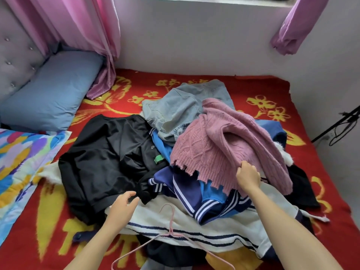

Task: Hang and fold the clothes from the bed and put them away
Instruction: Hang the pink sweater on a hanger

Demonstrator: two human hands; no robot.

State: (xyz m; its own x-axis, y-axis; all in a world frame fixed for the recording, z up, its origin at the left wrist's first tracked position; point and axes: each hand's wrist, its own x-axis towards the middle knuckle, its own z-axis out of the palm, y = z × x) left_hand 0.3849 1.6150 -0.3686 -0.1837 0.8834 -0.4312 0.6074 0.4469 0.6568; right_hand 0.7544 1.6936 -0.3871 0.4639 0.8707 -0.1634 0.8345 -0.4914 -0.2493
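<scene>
A heap of clothes lies on the bed, which has a red and yellow flowered cover. On top sits a pink knitted sweater; my right hand grips its lower hem. A black top is spread out on the left, with my left hand open just above its lower edge, fingers relaxed. Light blue jeans lie behind the sweater. A navy garment with white stripes and a cream garment with dark stripes lie in front. A pink wire hanger rests on the cream garment.
A blue pillow leans against the padded headboard at the left. A colourful quilt lies at the left edge. Pink curtains hang behind. A black stand with a cable is at the right wall.
</scene>
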